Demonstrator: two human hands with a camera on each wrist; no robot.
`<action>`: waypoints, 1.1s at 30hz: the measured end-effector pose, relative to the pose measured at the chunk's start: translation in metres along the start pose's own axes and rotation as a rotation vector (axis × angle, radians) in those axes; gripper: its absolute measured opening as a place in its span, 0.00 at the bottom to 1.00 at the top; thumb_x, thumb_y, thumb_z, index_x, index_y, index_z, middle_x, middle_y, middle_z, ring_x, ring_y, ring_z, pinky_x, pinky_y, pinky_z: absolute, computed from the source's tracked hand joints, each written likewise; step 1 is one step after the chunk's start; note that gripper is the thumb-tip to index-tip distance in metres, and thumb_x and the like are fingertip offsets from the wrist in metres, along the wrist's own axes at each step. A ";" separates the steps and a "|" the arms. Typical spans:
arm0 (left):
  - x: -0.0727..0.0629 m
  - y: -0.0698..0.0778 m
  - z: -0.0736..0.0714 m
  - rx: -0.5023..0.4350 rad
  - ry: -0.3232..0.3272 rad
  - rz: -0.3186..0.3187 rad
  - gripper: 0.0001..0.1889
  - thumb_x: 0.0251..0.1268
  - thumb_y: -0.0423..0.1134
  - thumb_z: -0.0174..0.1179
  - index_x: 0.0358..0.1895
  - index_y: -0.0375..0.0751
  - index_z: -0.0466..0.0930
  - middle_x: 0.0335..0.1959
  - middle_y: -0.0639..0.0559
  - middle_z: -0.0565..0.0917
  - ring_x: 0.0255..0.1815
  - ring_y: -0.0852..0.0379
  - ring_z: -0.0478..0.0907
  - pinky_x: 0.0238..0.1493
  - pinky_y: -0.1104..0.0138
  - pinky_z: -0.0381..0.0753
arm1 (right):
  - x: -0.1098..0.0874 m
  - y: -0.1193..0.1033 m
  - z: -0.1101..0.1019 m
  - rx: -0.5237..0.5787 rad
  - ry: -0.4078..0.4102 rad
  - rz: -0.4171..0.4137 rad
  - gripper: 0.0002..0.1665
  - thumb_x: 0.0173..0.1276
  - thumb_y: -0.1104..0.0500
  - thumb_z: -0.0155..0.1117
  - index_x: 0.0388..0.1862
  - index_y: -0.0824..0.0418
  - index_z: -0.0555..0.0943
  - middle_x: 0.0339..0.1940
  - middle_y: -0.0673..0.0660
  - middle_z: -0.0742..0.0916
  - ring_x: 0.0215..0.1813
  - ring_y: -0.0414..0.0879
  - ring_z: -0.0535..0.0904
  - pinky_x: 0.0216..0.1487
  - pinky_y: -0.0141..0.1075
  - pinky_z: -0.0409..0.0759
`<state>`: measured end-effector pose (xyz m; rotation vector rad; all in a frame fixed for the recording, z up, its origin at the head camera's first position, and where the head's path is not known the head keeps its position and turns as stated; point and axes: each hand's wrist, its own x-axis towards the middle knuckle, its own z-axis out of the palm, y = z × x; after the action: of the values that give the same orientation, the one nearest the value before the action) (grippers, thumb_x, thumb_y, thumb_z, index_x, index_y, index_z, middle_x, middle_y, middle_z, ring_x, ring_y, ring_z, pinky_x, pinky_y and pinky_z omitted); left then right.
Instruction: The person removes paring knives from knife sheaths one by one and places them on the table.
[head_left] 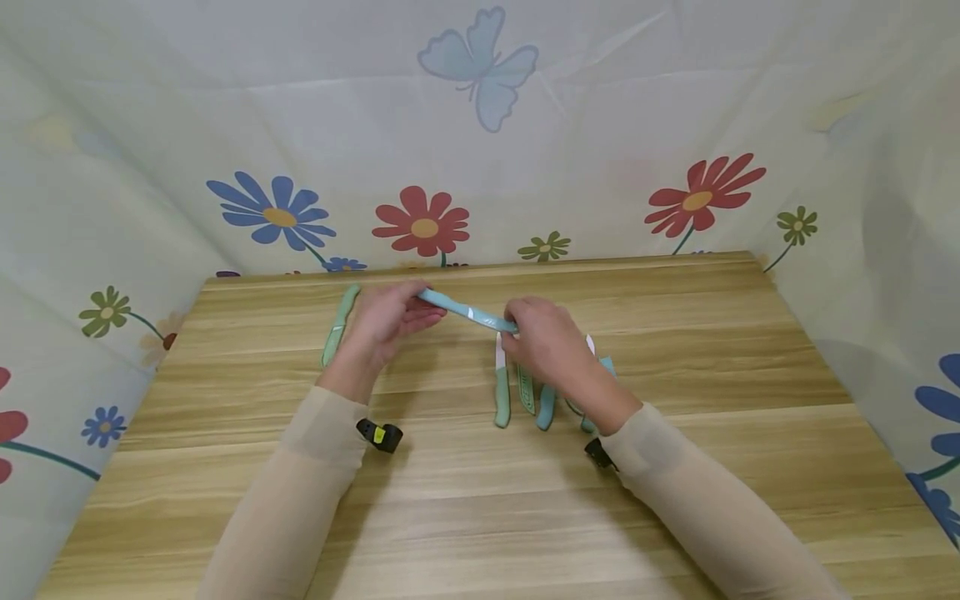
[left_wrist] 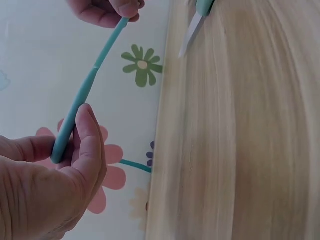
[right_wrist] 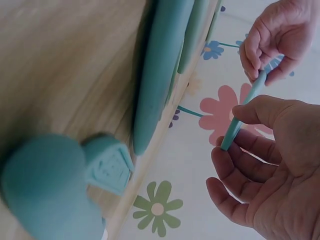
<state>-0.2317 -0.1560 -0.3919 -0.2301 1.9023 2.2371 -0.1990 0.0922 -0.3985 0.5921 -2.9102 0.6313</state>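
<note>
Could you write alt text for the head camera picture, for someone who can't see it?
A person's left hand and right hand hold a slim blue knife, apparently sheathed, by its two ends above a wooden table. A green knife with a pale blade lies near the right hand; behind hangs a flowered backdrop.

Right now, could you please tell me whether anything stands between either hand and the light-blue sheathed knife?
Nothing visible does: the left hand holds one end of the light-blue sheathed knife and the right hand the other, above the table. A green-handled knife lies near the right hand, but not between.
</note>
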 end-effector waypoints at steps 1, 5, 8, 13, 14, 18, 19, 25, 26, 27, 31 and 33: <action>-0.001 -0.001 0.001 -0.012 -0.006 -0.002 0.19 0.82 0.40 0.60 0.59 0.24 0.78 0.42 0.41 0.89 0.44 0.48 0.90 0.53 0.58 0.87 | -0.001 0.001 0.000 0.003 0.011 -0.002 0.08 0.71 0.58 0.71 0.45 0.61 0.86 0.40 0.54 0.86 0.39 0.49 0.81 0.41 0.42 0.83; -0.005 -0.004 0.005 -0.057 -0.031 -0.005 0.16 0.84 0.39 0.57 0.56 0.26 0.77 0.42 0.42 0.88 0.45 0.49 0.90 0.54 0.59 0.86 | -0.005 0.005 -0.002 0.006 0.056 -0.030 0.10 0.70 0.58 0.73 0.45 0.62 0.87 0.40 0.55 0.87 0.40 0.49 0.82 0.43 0.43 0.84; -0.008 -0.008 0.009 -0.090 -0.038 -0.008 0.14 0.84 0.39 0.56 0.54 0.27 0.78 0.43 0.41 0.87 0.46 0.48 0.90 0.55 0.58 0.86 | -0.009 0.008 -0.004 0.004 0.080 -0.049 0.10 0.70 0.59 0.73 0.46 0.63 0.87 0.41 0.56 0.87 0.41 0.50 0.82 0.44 0.44 0.84; -0.015 -0.013 0.015 -0.140 -0.036 -0.021 0.13 0.84 0.39 0.56 0.52 0.29 0.78 0.48 0.39 0.85 0.51 0.44 0.88 0.57 0.58 0.85 | -0.014 0.013 -0.009 0.008 0.100 -0.069 0.11 0.70 0.61 0.73 0.48 0.63 0.87 0.44 0.58 0.88 0.46 0.53 0.84 0.50 0.47 0.84; -0.016 -0.014 0.017 -0.148 -0.036 -0.022 0.13 0.84 0.39 0.56 0.52 0.28 0.78 0.48 0.38 0.85 0.52 0.43 0.88 0.57 0.58 0.85 | -0.014 0.014 -0.009 0.010 0.104 -0.072 0.11 0.70 0.61 0.74 0.48 0.63 0.87 0.45 0.58 0.89 0.47 0.54 0.84 0.51 0.48 0.84; -0.022 -0.017 0.022 -0.185 -0.042 -0.035 0.13 0.85 0.39 0.53 0.54 0.28 0.76 0.50 0.38 0.83 0.53 0.44 0.86 0.59 0.59 0.84 | -0.018 0.019 -0.013 0.007 0.124 -0.089 0.12 0.70 0.62 0.74 0.50 0.63 0.87 0.48 0.59 0.89 0.49 0.55 0.84 0.54 0.50 0.83; -0.023 -0.018 0.024 -0.199 -0.043 -0.042 0.14 0.86 0.38 0.53 0.55 0.27 0.75 0.50 0.38 0.83 0.53 0.45 0.86 0.59 0.59 0.84 | -0.019 0.020 -0.014 0.006 0.128 -0.094 0.12 0.70 0.61 0.74 0.50 0.63 0.88 0.48 0.59 0.89 0.50 0.55 0.84 0.55 0.51 0.82; -0.029 -0.023 0.030 -0.288 -0.037 -0.077 0.15 0.86 0.37 0.51 0.59 0.25 0.73 0.50 0.38 0.82 0.52 0.46 0.86 0.60 0.60 0.83 | -0.024 0.028 -0.017 -0.002 0.146 -0.134 0.13 0.70 0.62 0.73 0.51 0.63 0.88 0.47 0.59 0.89 0.51 0.57 0.83 0.59 0.56 0.79; -0.030 -0.024 0.031 -0.299 -0.036 -0.080 0.14 0.86 0.37 0.51 0.58 0.25 0.73 0.51 0.38 0.81 0.52 0.46 0.86 0.60 0.60 0.83 | -0.024 0.029 -0.018 -0.003 0.149 -0.142 0.13 0.70 0.62 0.73 0.51 0.63 0.88 0.47 0.59 0.89 0.52 0.57 0.83 0.59 0.56 0.79; -0.032 -0.025 0.032 -0.309 -0.034 -0.083 0.14 0.86 0.36 0.51 0.57 0.26 0.73 0.51 0.38 0.81 0.52 0.46 0.86 0.60 0.60 0.83 | -0.025 0.030 -0.018 -0.003 0.153 -0.149 0.13 0.70 0.62 0.73 0.51 0.63 0.88 0.47 0.59 0.89 0.52 0.58 0.83 0.59 0.56 0.79; -0.036 -0.028 0.036 -0.333 -0.035 -0.087 0.12 0.86 0.37 0.51 0.55 0.28 0.74 0.51 0.38 0.80 0.54 0.45 0.86 0.60 0.60 0.83 | -0.027 0.034 -0.021 -0.008 0.164 -0.170 0.13 0.70 0.63 0.73 0.52 0.63 0.88 0.47 0.59 0.89 0.54 0.59 0.82 0.59 0.58 0.78; -0.037 -0.029 0.038 -0.341 -0.035 -0.087 0.13 0.86 0.38 0.51 0.56 0.29 0.73 0.51 0.38 0.80 0.56 0.44 0.85 0.61 0.60 0.83 | -0.028 0.035 -0.022 -0.013 0.164 -0.177 0.14 0.70 0.62 0.73 0.53 0.63 0.88 0.48 0.59 0.89 0.54 0.58 0.82 0.59 0.57 0.79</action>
<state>-0.1883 -0.1160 -0.4043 -0.3134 1.4536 2.4738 -0.1872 0.1404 -0.3972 0.7488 -2.6714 0.6065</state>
